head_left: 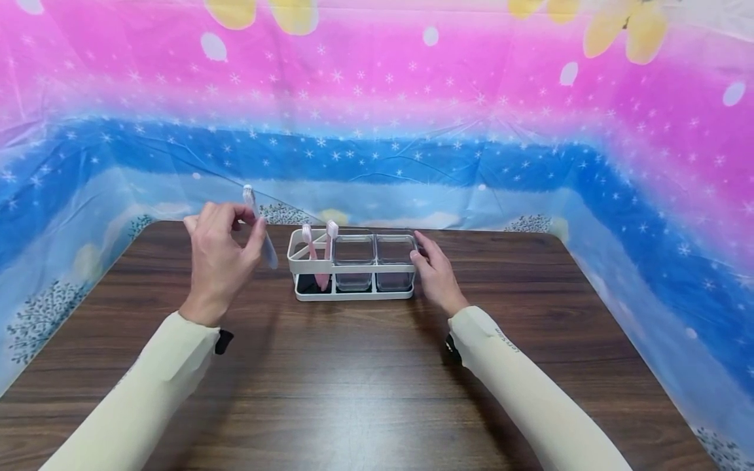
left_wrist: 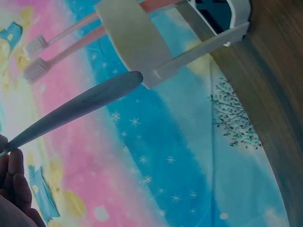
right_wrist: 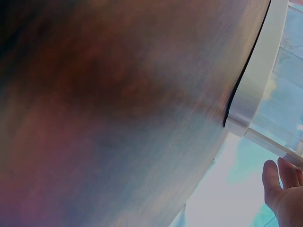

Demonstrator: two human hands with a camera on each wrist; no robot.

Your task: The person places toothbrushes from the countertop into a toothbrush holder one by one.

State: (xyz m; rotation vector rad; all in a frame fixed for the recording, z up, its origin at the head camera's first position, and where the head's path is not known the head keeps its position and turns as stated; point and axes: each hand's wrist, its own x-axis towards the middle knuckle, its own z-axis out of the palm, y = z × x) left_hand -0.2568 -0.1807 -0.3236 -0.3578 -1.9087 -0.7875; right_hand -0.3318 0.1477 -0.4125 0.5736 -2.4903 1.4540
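Note:
My left hand (head_left: 252,220) pinches a pale grey-blue toothbrush (head_left: 262,239) between thumb and fingers. It is held in the air left of the rack, bristles up and handle slanting down. Its handle (left_wrist: 85,103) crosses the left wrist view, ending close to the rack's end wall (left_wrist: 135,40). A white rack (head_left: 353,293) stands on the table with two pink toothbrushes (head_left: 321,252) upright in its left compartment. Two clear cups (head_left: 374,261) fill the other slots. My right hand (head_left: 418,250) rests with straight fingers (right_wrist: 279,187) against the rack's right end.
The dark wooden table (head_left: 353,392) stretches toward me between my two sleeves. A pink and blue starry cloth (head_left: 412,131) hangs round the back and both sides. The rack's base (right_wrist: 255,85) sits flat on the wood.

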